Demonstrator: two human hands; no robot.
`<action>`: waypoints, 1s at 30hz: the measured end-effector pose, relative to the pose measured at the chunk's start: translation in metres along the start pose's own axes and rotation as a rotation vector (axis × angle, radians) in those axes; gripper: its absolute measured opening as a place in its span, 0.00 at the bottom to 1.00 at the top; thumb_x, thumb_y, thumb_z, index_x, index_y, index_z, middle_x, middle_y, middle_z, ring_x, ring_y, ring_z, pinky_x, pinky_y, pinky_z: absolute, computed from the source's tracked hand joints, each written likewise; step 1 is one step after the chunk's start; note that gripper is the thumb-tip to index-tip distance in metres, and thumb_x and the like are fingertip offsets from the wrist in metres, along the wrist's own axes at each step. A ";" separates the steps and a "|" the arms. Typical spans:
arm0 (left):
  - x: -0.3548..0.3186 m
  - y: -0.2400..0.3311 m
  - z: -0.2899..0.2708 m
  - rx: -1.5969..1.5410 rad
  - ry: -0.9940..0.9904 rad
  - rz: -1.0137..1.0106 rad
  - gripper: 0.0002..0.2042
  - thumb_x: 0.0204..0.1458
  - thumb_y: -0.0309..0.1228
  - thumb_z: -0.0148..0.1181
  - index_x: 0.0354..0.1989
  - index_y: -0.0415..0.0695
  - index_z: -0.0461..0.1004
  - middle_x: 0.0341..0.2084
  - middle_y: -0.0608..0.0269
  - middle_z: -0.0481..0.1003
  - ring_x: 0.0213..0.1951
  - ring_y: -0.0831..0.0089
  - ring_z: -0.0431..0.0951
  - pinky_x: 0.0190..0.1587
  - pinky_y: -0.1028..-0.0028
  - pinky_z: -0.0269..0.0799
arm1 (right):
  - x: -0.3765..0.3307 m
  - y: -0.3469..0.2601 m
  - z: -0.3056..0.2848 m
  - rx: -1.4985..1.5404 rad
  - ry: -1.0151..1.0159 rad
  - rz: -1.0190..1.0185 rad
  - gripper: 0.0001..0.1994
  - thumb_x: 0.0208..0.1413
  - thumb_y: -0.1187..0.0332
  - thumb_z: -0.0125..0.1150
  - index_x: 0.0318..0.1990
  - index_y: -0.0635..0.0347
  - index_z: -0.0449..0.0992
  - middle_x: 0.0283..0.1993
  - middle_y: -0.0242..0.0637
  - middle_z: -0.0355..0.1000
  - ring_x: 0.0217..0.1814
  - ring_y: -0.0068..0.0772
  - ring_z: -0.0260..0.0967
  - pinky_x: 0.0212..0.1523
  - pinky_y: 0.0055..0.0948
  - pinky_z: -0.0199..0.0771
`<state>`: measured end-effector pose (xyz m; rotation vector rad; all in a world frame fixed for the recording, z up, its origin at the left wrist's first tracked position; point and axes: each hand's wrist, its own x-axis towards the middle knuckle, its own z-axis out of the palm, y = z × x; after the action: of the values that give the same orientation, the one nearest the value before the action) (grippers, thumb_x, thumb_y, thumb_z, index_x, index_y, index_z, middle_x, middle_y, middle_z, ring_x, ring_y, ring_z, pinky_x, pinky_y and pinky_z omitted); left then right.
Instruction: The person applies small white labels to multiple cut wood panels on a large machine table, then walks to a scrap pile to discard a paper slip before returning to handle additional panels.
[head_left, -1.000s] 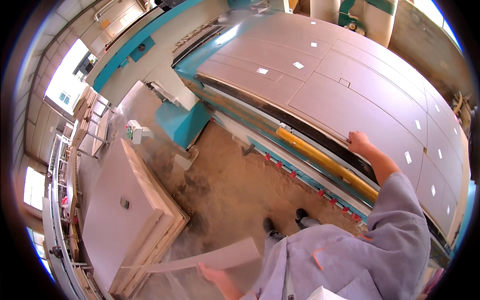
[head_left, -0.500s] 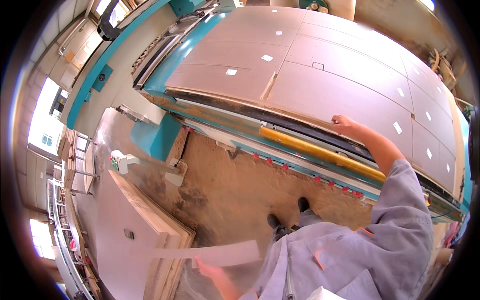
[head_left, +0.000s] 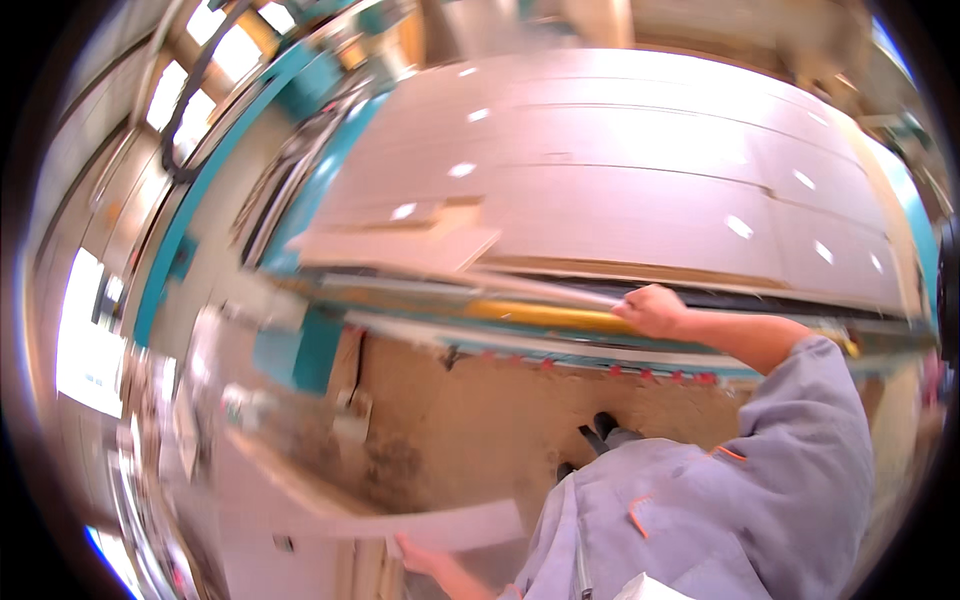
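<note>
My right hand (head_left: 655,312) is closed on the end of a long thin board strip (head_left: 560,290). The strip runs left along the front edge of the machine bed, above the yellow bar, and its far end is blurred beside a loose cut panel (head_left: 400,252). That panel lies skewed at the left front corner, with bare brown board (head_left: 455,218) exposed behind it. Low on the left, my left hand (head_left: 420,555) grips a flat grey board piece (head_left: 455,528) by its edge, over a stack of boards (head_left: 260,525).
The large cut sheet (head_left: 640,150) on the bed carries several white labels. A yellow bar (head_left: 540,315) runs along the machine's front. A teal machine beam (head_left: 200,190) stands at the left. The floor (head_left: 480,400) is dusty brown.
My right hand has come nearer and off the sheet's front edge, drawing the thin strip away. The left front panel has turned askew. My left hand still holds the grey piece; the view has shifted.
</note>
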<state>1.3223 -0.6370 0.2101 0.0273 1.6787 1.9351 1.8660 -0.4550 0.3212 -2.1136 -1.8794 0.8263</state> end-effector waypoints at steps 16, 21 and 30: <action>-0.023 0.036 0.099 0.953 -0.669 1.398 0.13 0.54 0.35 0.53 0.37 0.37 0.76 0.31 0.46 0.77 0.34 0.54 0.78 0.32 0.62 0.74 | -0.479 -0.006 0.113 0.536 0.215 0.246 0.21 0.57 0.48 0.50 0.34 0.57 0.77 0.25 0.47 0.73 0.30 0.52 0.71 0.32 0.41 0.69; -0.256 0.028 0.132 0.232 -1.134 0.531 0.21 0.53 0.38 0.60 0.46 0.29 0.72 0.40 0.48 0.75 0.35 0.63 0.76 0.33 0.65 0.74 | -0.612 0.008 0.152 0.695 0.478 0.354 0.20 0.57 0.48 0.52 0.34 0.57 0.77 0.24 0.45 0.73 0.28 0.49 0.71 0.30 0.40 0.69; -0.468 -0.123 0.131 0.398 -1.526 0.578 0.18 0.51 0.40 0.58 0.45 0.39 0.73 0.33 0.50 0.76 0.38 0.54 0.76 0.38 0.62 0.75 | -0.824 0.047 0.200 0.770 0.957 0.736 0.20 0.58 0.49 0.51 0.32 0.59 0.76 0.26 0.46 0.73 0.29 0.50 0.71 0.30 0.39 0.68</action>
<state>1.8118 -0.7123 0.2858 1.7672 0.8762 1.0953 1.7694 -1.2980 0.3593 -2.0246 -0.2328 0.3718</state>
